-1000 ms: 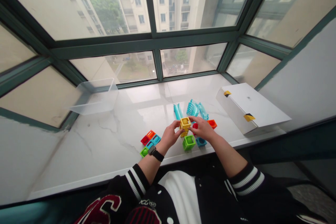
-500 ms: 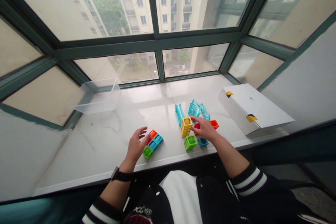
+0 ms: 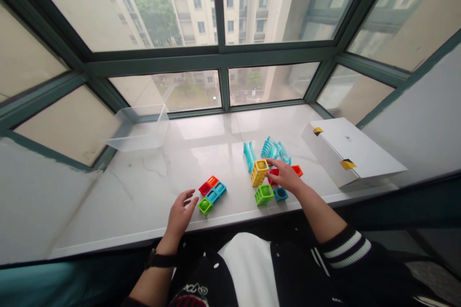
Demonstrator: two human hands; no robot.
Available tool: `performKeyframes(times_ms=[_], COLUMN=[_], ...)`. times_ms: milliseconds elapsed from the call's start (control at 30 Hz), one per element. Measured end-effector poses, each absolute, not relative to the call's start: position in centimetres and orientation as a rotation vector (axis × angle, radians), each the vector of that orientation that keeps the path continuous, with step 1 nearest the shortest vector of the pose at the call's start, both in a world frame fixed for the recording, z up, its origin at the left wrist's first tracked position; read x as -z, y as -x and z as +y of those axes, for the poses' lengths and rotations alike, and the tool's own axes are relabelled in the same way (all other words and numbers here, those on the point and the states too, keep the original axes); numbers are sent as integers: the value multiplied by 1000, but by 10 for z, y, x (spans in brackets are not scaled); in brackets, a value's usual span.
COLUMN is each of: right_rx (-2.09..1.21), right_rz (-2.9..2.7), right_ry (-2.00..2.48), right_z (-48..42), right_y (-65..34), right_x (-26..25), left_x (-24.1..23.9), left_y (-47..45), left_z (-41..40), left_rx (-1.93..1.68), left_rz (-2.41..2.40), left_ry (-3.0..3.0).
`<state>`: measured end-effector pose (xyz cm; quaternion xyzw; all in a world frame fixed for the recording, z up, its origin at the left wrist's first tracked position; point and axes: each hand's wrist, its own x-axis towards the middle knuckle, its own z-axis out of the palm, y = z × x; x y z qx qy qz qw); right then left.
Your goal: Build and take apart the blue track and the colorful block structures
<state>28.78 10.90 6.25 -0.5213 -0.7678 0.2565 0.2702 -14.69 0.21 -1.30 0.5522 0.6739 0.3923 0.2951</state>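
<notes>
A yellow block tower [image 3: 260,171] stands on the white marble sill [image 3: 151,187]. My right hand [image 3: 286,176] rests just right of it, fingers curled over a red block [image 3: 272,173]. A green cube [image 3: 263,194] and a blue cube [image 3: 280,194] sit in front of that hand. My left hand [image 3: 180,215] hovers open near the sill's front edge, fingertips close to a green block [image 3: 204,205] at the end of a cluster of red, orange and blue blocks [image 3: 212,187]. Teal curved track pieces [image 3: 268,148] lie behind the tower.
A clear plastic bin [image 3: 139,128] stands at the back left by the window. A white cardboard box [image 3: 351,151] lies at the right end of the sill. Window frames close off the far side.
My left hand left the yellow tower and swung left and back toward the sill's front edge beside the block cluster. My right hand stayed by the tower, and the view shifted slightly.
</notes>
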Motion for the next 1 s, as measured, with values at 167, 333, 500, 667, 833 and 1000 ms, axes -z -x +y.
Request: performKeyframes(times_ms=[167, 333, 500, 667, 833, 1000], right_rx=[-679, -496, -234, -396, -743, -867], right_rz=[-2065, -1968, -1781, -1865, -2302, -2521], right_ry=[1394, 1356, 1234, 1035, 871, 1106], right_z=[103, 88, 67, 38, 21, 23], right_y=[-292, -301, -281, -233, -179, -146], right_x=[-68, -90, -127, -141, -114, -64], left_x=[14, 17, 23, 20, 17, 19], left_y=[136, 123, 116, 110, 102, 94], left_z=[2, -6, -7, -6, -7, -8], left_rx=[-916, -842, -795, -759, -788, -760], left_rz=[1703, 1677, 1691, 1668, 1654, 1638], left_ry=[-1716, -1847, -1846, -1872, -1904, -1913])
